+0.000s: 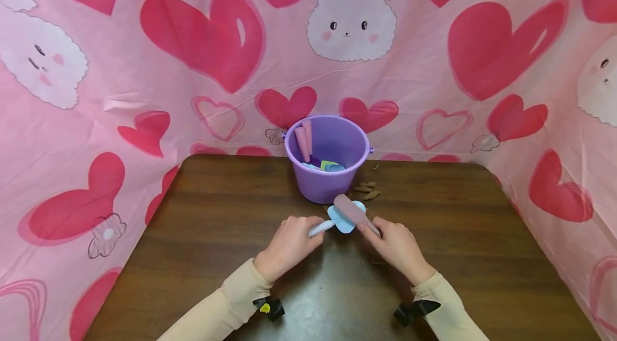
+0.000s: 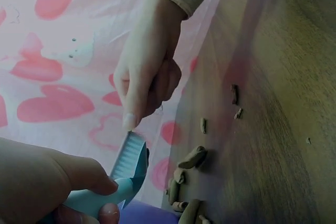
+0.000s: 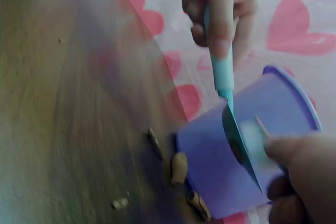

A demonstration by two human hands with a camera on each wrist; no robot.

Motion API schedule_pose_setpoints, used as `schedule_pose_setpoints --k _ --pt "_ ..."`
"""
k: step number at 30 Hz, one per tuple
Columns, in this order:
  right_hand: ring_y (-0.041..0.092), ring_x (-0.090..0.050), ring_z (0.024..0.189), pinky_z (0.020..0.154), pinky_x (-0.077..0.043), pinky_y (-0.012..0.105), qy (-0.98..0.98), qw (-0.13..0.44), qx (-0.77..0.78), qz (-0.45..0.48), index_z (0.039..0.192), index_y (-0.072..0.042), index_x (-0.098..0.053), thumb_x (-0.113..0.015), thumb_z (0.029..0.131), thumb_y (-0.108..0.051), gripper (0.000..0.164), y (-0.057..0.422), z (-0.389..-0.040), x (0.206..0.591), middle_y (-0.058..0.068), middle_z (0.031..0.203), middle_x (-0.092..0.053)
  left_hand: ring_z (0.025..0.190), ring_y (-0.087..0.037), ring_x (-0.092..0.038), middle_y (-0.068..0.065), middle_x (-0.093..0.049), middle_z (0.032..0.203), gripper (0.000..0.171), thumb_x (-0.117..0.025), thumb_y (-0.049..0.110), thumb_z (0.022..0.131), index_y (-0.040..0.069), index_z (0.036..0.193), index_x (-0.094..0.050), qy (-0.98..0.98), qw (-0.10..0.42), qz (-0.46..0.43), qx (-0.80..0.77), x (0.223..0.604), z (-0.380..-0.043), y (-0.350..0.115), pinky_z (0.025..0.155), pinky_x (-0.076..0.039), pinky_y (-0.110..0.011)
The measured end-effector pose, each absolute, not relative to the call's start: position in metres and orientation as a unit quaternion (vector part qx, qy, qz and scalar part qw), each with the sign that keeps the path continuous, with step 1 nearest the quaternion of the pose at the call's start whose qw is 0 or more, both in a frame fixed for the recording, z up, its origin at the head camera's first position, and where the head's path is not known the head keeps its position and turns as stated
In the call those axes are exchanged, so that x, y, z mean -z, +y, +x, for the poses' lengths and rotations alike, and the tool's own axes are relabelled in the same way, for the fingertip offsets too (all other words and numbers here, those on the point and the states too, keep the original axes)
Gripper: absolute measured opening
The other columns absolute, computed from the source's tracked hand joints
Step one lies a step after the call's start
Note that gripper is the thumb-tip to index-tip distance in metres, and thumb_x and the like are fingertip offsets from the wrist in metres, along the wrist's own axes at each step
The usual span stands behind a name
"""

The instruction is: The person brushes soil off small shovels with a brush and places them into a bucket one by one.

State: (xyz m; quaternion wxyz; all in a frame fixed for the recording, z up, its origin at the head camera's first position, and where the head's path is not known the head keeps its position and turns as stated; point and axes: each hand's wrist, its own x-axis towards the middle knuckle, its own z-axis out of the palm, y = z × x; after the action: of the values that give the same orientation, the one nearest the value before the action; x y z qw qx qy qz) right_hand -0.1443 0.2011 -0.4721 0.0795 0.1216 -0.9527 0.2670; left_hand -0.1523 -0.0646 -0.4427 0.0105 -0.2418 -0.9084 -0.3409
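Observation:
My left hand point(image 1: 291, 242) grips the pale handle of a light blue toy tool point(image 1: 344, 224) with a flower-shaped, thin head. A pink brush point(image 1: 351, 210) is pinched in my right hand point(image 1: 400, 247), its head lying across the blue one. Pale bristles face the blue head in the left wrist view. The right wrist view shows a brown patch on the tool's blue head point(image 3: 228, 124); the brush there is blurred. Both hands are above the table, just in front of a purple bucket point(image 1: 320, 186).
Inside the bucket are two pink handles point(image 1: 302, 144) and green and blue pieces point(image 1: 333, 168). Several brown lumps point(image 1: 371, 196) lie on the wooden table point(image 1: 217, 212) to the bucket's right, with smaller crumbs around. A pink heart-print cloth point(image 1: 202, 36) encloses the table.

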Motion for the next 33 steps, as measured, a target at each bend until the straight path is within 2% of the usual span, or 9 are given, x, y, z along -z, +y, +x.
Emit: schedule_pose_setpoints --k 5,9,14,18,23,29,33 --pt "0.004 -0.036 0.049 0.048 -0.028 0.025 -0.95 0.067 -0.268 0.146 0.072 -0.023 -0.047 -0.069 0.1 -0.04 0.04 0.201 -0.141 0.47 -0.013 0.057 -0.035 0.059 -0.009 -0.052 0.002 -0.066 0.077 0.011 -0.075 0.008 0.092 0.008 0.103 -0.076 -0.909 0.022 -0.244 0.337 0.442 -0.152 -0.064 0.054 -0.045 -0.025" --pt "0.007 -0.038 0.052 0.05 -0.03 0.026 -0.952 0.071 -0.272 0.124 0.077 -0.017 -0.056 -0.07 0.101 -0.03 0.031 0.207 -0.144 0.467 -0.009 0.06 -0.038 0.058 -0.009 -0.051 0.003 -0.065 0.076 0.01 -0.075 0.008 0.091 0.008 0.102 -0.076 -0.908 0.03 -0.25 0.336 0.442 -0.151 -0.065 0.054 -0.045 -0.025" --pt "0.011 -0.041 0.056 0.053 -0.035 0.028 -0.948 0.062 -0.292 0.109 0.088 -0.007 -0.068 -0.062 0.105 -0.02 0.022 0.212 -0.147 0.462 -0.006 0.063 -0.04 0.058 -0.009 -0.051 0.002 -0.066 0.077 0.011 -0.075 0.009 0.092 0.009 0.103 -0.076 -0.91 0.032 -0.246 0.332 0.442 -0.149 -0.066 0.054 -0.045 -0.025" --pt "0.014 -0.044 0.057 0.053 -0.038 0.03 -0.945 0.074 -0.304 0.089 0.095 -0.002 -0.068 -0.061 0.105 -0.013 0.016 0.215 -0.147 0.461 -0.002 0.064 -0.044 0.06 -0.009 -0.053 0.0 -0.07 0.081 0.013 -0.075 0.009 0.092 0.008 0.105 -0.076 -0.911 0.035 -0.243 0.332 0.441 -0.149 -0.067 0.056 -0.046 -0.025" --pt "0.018 -0.048 0.057 0.055 -0.04 0.036 -0.954 0.088 -0.279 0.063 0.098 -0.004 -0.061 -0.06 0.104 -0.008 0.007 0.216 -0.145 0.463 0.001 0.067 -0.052 0.061 -0.011 -0.055 -0.002 -0.072 0.084 0.015 -0.076 0.01 0.092 0.007 0.107 -0.077 -0.911 0.037 -0.24 0.333 0.438 -0.148 -0.068 0.057 -0.047 -0.026" --pt "0.024 -0.047 0.055 0.053 -0.04 0.041 -0.965 0.066 -0.254 0.03 0.085 -0.006 -0.053 -0.05 0.107 -0.015 0.024 0.214 -0.143 0.468 0.005 0.063 -0.046 0.06 -0.01 -0.054 0.0 -0.072 0.082 0.015 -0.076 0.011 0.092 0.009 0.107 -0.077 -0.911 0.052 -0.239 0.333 0.435 -0.146 -0.07 0.057 -0.047 -0.026" --pt "0.022 -0.045 0.057 0.054 -0.038 0.038 -0.963 0.033 -0.266 0.021 0.078 -0.01 -0.053 -0.048 0.108 -0.022 0.033 0.208 -0.143 0.473 0.003 0.063 -0.044 0.059 -0.01 -0.053 0.002 -0.07 0.08 0.014 -0.076 0.011 0.092 0.01 0.106 -0.077 -0.909 0.059 -0.24 0.337 0.432 -0.145 -0.07 0.056 -0.046 -0.026"
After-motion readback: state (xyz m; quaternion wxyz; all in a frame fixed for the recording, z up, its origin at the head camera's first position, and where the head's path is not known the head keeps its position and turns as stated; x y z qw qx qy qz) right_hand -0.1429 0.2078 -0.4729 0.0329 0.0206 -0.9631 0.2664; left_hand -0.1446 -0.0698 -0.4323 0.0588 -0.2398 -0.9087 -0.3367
